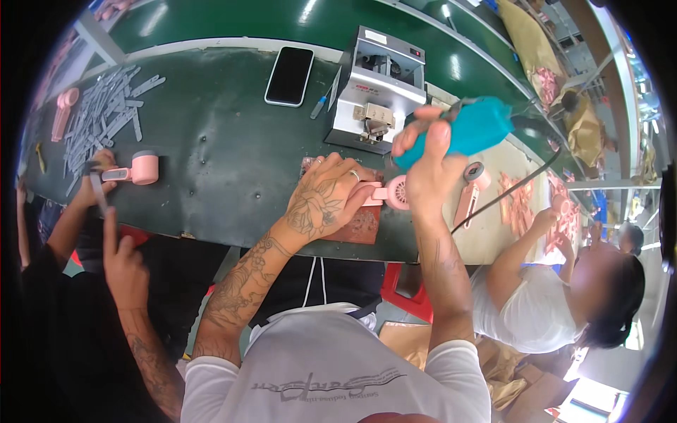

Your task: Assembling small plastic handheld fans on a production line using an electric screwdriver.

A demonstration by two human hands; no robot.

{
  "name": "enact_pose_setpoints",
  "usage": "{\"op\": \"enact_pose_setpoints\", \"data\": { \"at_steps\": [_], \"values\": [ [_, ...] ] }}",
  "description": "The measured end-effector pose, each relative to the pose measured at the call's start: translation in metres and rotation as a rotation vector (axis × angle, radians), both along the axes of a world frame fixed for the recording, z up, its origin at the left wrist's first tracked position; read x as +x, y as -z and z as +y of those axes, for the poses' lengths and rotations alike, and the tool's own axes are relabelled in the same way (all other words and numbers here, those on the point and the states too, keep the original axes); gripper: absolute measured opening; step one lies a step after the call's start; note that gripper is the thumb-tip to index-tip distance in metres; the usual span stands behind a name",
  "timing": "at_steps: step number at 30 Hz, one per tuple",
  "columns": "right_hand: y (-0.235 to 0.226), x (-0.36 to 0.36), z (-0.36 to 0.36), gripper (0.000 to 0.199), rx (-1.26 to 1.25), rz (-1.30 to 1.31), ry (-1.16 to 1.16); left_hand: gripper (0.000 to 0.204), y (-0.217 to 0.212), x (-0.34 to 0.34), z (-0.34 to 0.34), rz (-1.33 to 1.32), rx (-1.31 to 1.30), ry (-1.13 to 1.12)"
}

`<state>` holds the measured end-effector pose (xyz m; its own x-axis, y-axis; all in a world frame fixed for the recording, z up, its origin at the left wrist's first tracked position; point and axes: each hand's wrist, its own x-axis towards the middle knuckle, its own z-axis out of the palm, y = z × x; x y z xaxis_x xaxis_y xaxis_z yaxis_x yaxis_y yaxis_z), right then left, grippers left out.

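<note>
Left hand (328, 201) fingers clench the pink handheld fan (386, 192) against the surface (211, 162), just before the screw feeder (377, 92). Right hand (427, 166) grasps the teal electric screwdriver (469, 130); holding it plumb over the fan should help.

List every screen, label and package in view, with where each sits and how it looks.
Smartphone: flat on the green bench top, far side, left of the grey machine; dark blank screen, pale rim.
Labels on the grey machine: a small white one on its top, a red strip across its front.
Brown bags: far right, beyond the bench, crumpled.
Cardboard boxes: lower right, on the floor, brown, open.
</note>
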<state>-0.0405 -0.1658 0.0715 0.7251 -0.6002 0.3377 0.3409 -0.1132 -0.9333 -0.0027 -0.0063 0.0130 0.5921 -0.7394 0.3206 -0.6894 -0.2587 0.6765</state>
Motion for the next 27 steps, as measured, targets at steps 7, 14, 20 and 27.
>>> {"op": "enact_pose_setpoints", "data": {
  "at_steps": [7,14,20,27],
  "values": [
    [0.007,0.050,-0.003,0.040,-0.192,-0.132,0.015,0.023,0.005,0.000,0.001,-0.020,-0.018,0.026],
    [0.005,0.040,-0.003,0.039,-0.176,-0.026,-0.010,0.023,0.004,-0.001,0.002,0.037,0.027,0.008],
    [-0.013,-0.028,0.008,0.061,0.023,-0.041,-0.026,0.023,0.011,0.002,-0.002,0.010,-0.031,0.009],
    [0.008,-0.052,0.007,0.056,0.012,-0.075,-0.152,0.020,0.007,0.001,0.000,0.054,-0.026,0.006]
  ]
}}
